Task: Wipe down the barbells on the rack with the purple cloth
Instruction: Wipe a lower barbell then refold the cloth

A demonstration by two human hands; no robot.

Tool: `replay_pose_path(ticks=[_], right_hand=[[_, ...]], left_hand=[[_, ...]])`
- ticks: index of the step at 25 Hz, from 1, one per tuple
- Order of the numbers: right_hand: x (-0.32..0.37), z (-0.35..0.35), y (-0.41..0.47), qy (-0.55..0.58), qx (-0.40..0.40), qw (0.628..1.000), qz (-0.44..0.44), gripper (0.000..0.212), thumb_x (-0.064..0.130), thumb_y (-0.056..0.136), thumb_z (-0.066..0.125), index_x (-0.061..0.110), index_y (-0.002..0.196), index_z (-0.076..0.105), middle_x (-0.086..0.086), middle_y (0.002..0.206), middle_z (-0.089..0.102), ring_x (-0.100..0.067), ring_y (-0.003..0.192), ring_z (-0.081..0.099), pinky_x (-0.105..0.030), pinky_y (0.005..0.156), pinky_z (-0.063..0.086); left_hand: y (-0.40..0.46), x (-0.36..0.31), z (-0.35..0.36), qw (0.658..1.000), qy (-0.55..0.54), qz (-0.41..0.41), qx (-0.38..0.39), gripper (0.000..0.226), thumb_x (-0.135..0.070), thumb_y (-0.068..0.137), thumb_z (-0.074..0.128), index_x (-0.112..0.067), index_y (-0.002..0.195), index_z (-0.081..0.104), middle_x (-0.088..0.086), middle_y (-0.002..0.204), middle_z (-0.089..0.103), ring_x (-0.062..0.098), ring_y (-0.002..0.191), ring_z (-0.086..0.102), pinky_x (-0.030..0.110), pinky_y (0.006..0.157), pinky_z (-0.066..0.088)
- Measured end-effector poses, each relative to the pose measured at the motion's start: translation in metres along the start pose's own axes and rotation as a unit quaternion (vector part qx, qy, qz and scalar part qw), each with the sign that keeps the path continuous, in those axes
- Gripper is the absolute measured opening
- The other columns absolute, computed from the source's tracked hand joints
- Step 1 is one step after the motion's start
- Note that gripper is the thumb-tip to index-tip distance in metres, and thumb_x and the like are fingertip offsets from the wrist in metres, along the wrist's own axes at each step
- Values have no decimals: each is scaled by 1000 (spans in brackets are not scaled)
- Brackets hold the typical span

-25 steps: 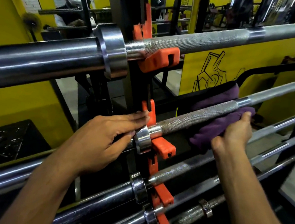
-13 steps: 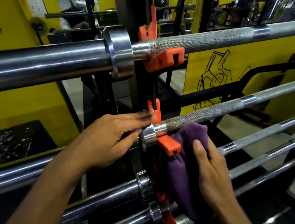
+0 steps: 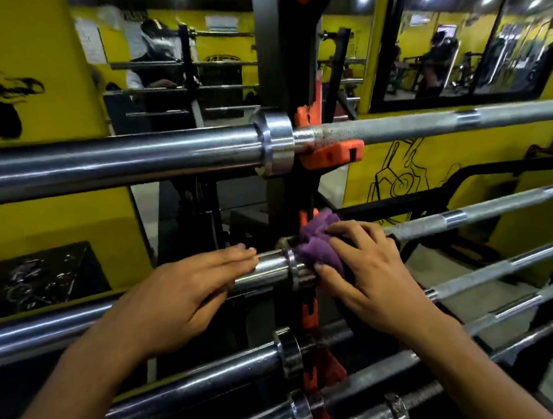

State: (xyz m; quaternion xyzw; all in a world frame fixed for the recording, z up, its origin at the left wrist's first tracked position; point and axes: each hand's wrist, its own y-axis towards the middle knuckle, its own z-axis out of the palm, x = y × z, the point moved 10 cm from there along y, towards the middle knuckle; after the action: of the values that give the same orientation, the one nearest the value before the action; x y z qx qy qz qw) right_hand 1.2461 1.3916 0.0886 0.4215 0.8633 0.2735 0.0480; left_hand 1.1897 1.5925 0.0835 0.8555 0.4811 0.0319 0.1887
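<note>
The crumpled purple terry cloth (image 3: 319, 245) has changed place twice in the last second. A second ago it was wrapped round the knurled steel shaft of the second barbell well out to the right of the black upright rack post (image 3: 277, 71); half a second ago it hung off the bar, just right of the post and below the orange plastic cradle. Now it sits bunched on the second chrome barbell (image 3: 495, 213) again, pressed against the steel collar ring (image 3: 290, 269) just right of the post.

The right hand (image 3: 374, 279) has its grip clamped on the cloth: fingers curled over the top of the bundle, thumb tucked beneath it, squeezing fabric round the bar. The left hand (image 3: 176, 287) has shifted only slightly; its grip is apart, fingers straight and laid flat on the smooth chrome sleeve (image 3: 263, 270) just left of the post, apparently steadying the bar.

For the task, this reads as the wipe of this bar's shaft having run back inward to the collar, so the stretch right of the post is probably covered. The sleeve left of the post looks untouched by the cloth, as do the lower barbells (image 3: 202, 366) beneath it. The thick top barbell (image 3: 101, 162) above gives no sign either way.
</note>
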Motion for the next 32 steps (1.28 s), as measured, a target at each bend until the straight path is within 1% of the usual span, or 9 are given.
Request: replay_pose_path(ticks=[4,7,11,13,18,22,25,28,32], right_hand=[[10,-3,-2,-21,68,992,-108,43,56,104,33,26,112,63,9,122,49,-19,113,43,-39,100,40],[16,-17,13,-56,94,985,-133,43,60,104,26,31,105,57,13,103,49,-14,94,47,-30,85,43],[4,-107,10,82,-191,978,-23,47,52,105,32,15,93,59,1,84,53,-17,77,49,-30,69,36],[20,-103,3,79,-249,965,12,46,43,105,35,6,100,62,-6,93,56,-19,86,48,-28,74,34],[75,19,15,-103,-60,993,3,49,55,101,34,20,129,55,-9,142,52,-32,123,47,-45,99,45],[73,14,25,-154,-61,986,-6,48,56,103,33,20,124,55,-8,131,56,-31,102,47,-44,85,46],[81,4,11,-166,-96,981,-34,37,44,98,57,16,119,65,-13,129,62,-26,93,45,-40,77,49],[84,-8,-7,-166,-105,980,-42,39,27,77,80,14,113,70,-15,127,66,-24,91,42,-38,69,53],[82,7,-26,-221,34,972,-78,38,13,80,66,18,118,61,-10,134,59,-26,100,50,-42,80,46]], left_hand=[[-4,4,-3,999,3,3,-36,52,-39,95,33,-38,146,48,-23,152,41,-9,142,30,20,113,32],[-2,6,-5,999,0,-4,-47,50,-37,96,36,-41,144,49,-25,150,42,-11,136,33,20,111,36],[6,12,-14,999,-7,-32,-33,51,-16,101,48,-44,144,47,-30,148,38,-16,131,29,15,112,28],[6,9,-20,999,9,-26,-40,54,-14,98,44,-40,145,48,-24,151,41,-6,135,37,20,109,36],[-26,-5,-16,992,105,9,-72,50,-31,92,40,-28,139,57,-8,142,57,8,124,57,24,92,50],[-31,-4,-11,990,130,18,-54,53,-50,96,38,-31,144,51,-11,144,54,5,124,56,20,91,49],[-31,-4,-11,993,97,28,-59,51,-47,100,35,-32,147,47,-14,149,48,5,130,51,24,96,52],[-33,-5,-10,994,81,43,-65,53,-32,94,52,-32,146,48,-15,150,45,4,133,48,25,99,48],[-26,10,-11,997,60,17,-43,55,-38,95,55,-43,148,40,-28,151,38,-5,136,39,22,100,46]])
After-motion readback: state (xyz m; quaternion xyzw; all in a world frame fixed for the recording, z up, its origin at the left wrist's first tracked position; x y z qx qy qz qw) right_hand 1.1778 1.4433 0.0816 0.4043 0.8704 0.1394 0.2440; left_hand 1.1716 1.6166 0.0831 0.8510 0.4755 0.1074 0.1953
